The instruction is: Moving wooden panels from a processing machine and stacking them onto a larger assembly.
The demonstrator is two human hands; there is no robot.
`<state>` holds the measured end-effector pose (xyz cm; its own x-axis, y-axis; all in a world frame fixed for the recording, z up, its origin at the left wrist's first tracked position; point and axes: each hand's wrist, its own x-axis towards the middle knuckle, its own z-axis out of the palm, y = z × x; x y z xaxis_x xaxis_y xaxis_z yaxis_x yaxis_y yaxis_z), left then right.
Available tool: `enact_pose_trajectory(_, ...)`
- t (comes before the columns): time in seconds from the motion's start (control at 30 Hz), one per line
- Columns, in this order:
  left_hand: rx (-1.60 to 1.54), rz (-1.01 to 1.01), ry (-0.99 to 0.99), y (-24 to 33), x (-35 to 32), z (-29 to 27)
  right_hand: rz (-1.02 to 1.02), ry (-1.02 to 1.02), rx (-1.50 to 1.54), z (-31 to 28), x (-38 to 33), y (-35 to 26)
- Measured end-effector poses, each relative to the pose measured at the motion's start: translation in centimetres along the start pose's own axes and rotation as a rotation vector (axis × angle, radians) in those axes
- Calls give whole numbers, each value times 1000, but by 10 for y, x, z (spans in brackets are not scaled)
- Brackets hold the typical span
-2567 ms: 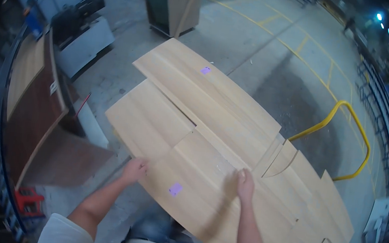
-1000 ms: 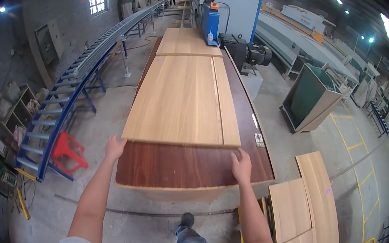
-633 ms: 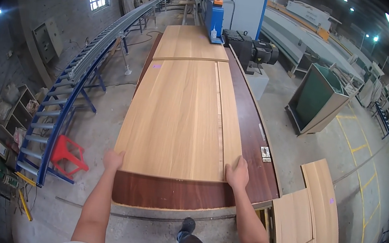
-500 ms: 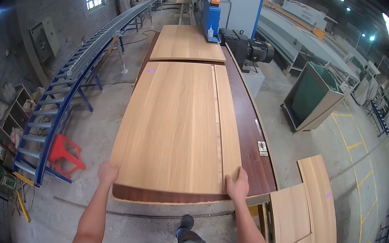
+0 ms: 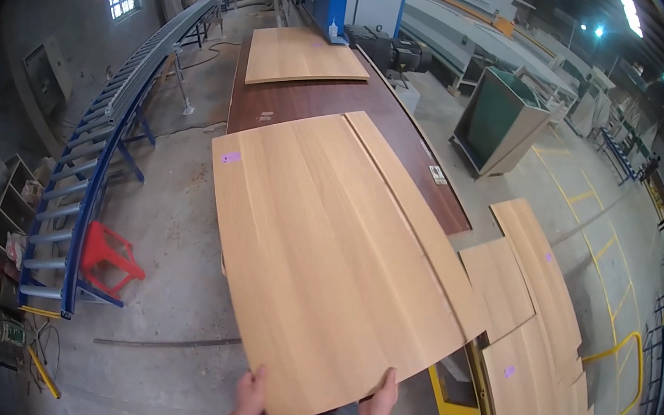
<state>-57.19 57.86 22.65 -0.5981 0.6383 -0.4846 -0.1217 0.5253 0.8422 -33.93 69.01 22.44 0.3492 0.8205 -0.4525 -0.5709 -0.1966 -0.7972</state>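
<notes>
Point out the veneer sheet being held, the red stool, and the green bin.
veneer sheet (image 5: 325, 265): head view, middle of its light wood face.
red stool (image 5: 107, 250): head view, its seat top.
green bin (image 5: 495, 124): head view, its near side wall.

Dark brown table (image 5: 304, 100) under 2 veneer sheets (image 5: 335, 249)

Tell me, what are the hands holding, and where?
Both the left hand and right hand grip the big light wooden sheet by its near edge.
</notes>
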Motion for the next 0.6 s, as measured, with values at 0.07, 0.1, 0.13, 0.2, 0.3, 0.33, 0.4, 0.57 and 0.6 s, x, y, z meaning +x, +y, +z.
enact_pose_trajectory(0.07, -31, 3, -76, -13, -36, 30, 29, 38, 34, -13, -12, -1)
enact_pose_trajectory(0.1, -34, 10, -137, -18, -56, 40, -5, 17, -10, -19, -11, -19)
enact_pose_trajectory(0.13, -105, -122, -319, -11, -80, 48, -44, -1, -52, -30, -7, -41)
enact_pose_trajectory(0.2, 41, -188, -751, -6, -102, 46, -76, 135, -311, -52, -4, -78)
enact_pose_trajectory(0.3, 618, 59, -1241, 37, -93, 49, -91, 98, -279, -155, 18, -102)
enact_pose_trajectory(0.33, 579, 186, -1247, 67, -92, 43, -111, 117, -274, -183, 16, -113)
enact_pose_trajectory(0.4, 552, 461, -767, 78, -33, 30, -76, 163, -251, -229, 8, -130)
enact_pose_trajectory(0.57, 751, 725, 165, 164, 133, -19, -73, 331, -508, -310, -35, -183)
enact_pose_trajectory(0.6, 891, 658, 162, 179, 111, 5, -112, 415, -581, -328, -51, -197)
